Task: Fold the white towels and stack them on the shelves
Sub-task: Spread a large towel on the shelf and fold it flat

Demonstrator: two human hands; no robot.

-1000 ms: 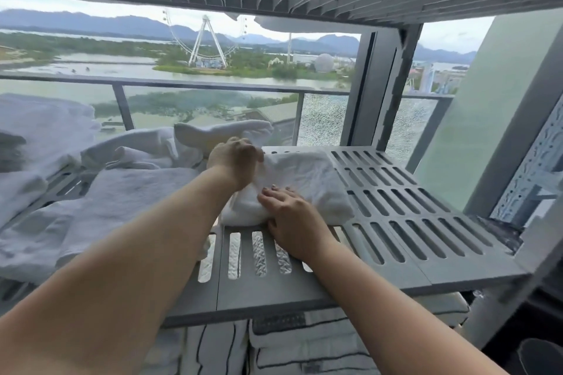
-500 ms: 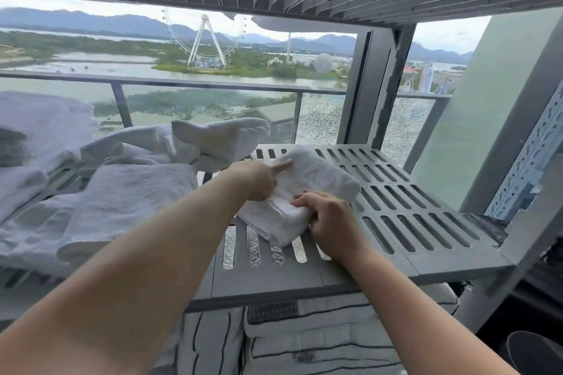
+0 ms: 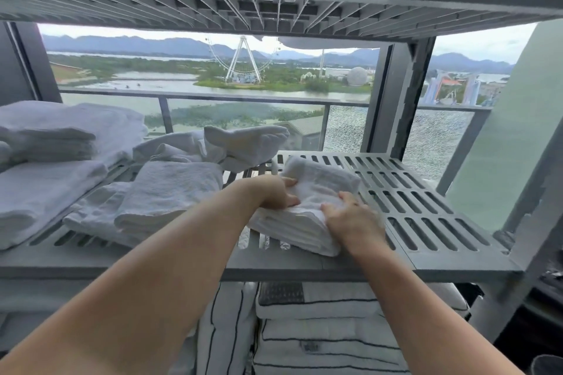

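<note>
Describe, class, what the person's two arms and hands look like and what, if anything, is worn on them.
Both forearms are bare with no sleeves in view. The left hand and right hand wear no gloves; no watch, bracelet or ring shows.

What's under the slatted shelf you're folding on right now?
Below the slatted shelf sit stacked white linens with thin dark stripes, partly hidden by both forearms. How far back the stack goes, or what is beneath it, is covered.
</note>
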